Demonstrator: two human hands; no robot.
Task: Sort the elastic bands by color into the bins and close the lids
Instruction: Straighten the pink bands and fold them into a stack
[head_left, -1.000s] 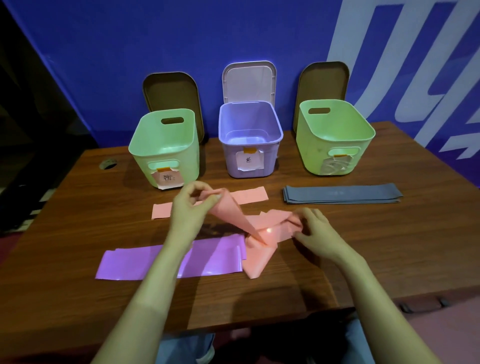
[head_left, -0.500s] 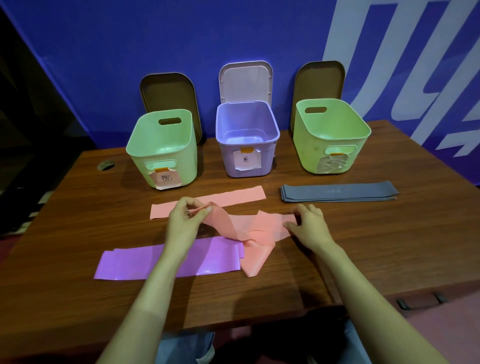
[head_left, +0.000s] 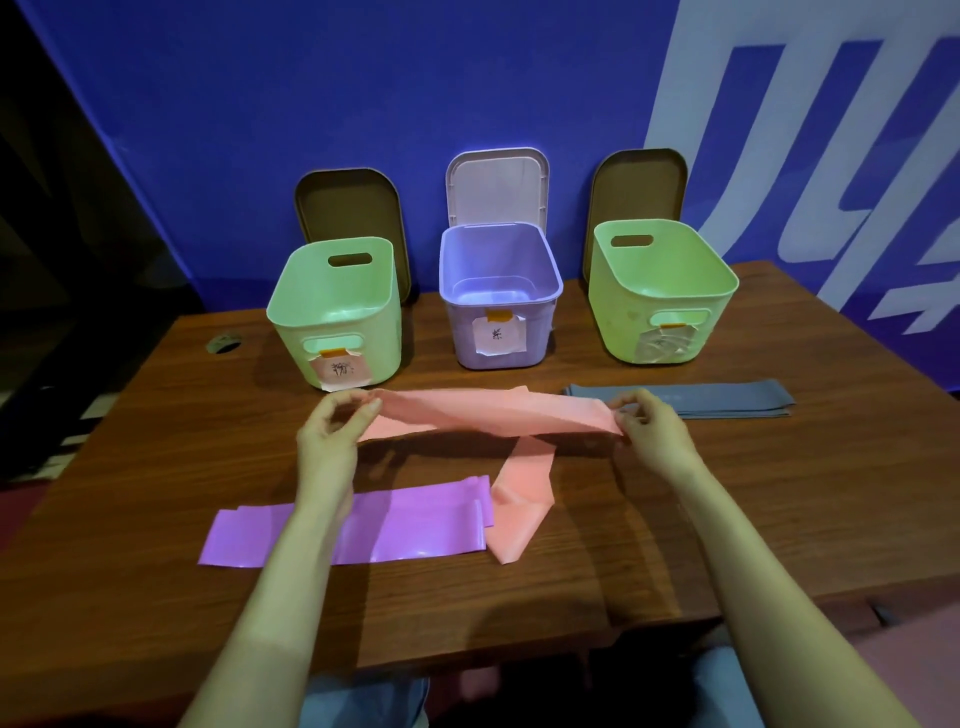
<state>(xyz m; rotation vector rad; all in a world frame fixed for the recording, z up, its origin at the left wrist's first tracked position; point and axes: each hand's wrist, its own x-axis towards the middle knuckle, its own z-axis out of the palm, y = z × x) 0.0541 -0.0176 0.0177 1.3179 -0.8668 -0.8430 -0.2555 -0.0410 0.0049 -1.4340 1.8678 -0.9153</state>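
Three bins stood open beyond the grips in the head view, and none showed a band inside. A left green bin (head_left: 337, 312) was past the left grip (head_left: 332, 436), a purple bin (head_left: 498, 291) beyond the gap between the two grips, and a right green bin (head_left: 665, 291) past the right grip (head_left: 652, 431). Behind them the left brown lid (head_left: 348, 208), the pale lid (head_left: 498, 187) and the right brown lid (head_left: 639, 187) leaned upright. By that showing, nothing was sorted and no lid closed.

The left grip pinched one end of the pink band (head_left: 493, 415) between thumb and fingertips, and the right grip pinched the other end likewise. The band hung stretched between them above the counter (head_left: 779, 493), a loose tail dropping to the wood nearer the right grip. Purple bands (head_left: 363, 525) lay flat nearer the person than the left grip, the pink tail touching their end. Grey bands (head_left: 727, 397) lay stacked just beyond and outward of the right grip.

Pink looked like the first colour in hand; purple, grey and all three lids remained. The bins' labels were too small to read.
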